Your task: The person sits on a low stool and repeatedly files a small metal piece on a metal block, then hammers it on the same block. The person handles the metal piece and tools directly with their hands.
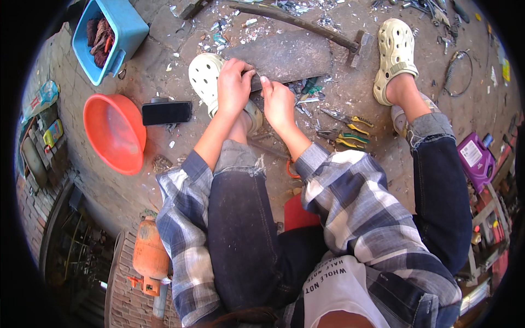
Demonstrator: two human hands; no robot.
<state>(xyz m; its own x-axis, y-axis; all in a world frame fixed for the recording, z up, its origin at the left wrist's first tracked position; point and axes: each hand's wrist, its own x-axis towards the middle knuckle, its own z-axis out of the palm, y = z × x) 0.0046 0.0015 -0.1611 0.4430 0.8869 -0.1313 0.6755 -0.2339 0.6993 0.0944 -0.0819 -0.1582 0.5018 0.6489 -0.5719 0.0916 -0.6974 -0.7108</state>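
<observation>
I sit low with both hands on the near edge of a flat dark metal plate (284,54) lying on the ground. My left hand (234,85) curls over the plate's left corner, above my cream clog (205,74). My right hand (278,103) pinches something small at the plate's edge; what it is cannot be made out. Shiny scraps and small parts (306,90) lie just right of my right hand. Both sleeves are plaid.
A long-handled hammer (306,24) lies beyond the plate. Pliers with yellow and green grips (350,128) lie to the right. A black phone (167,112), an orange basin (114,133) and a blue bin (115,33) are left. A purple bottle (474,158) stands right.
</observation>
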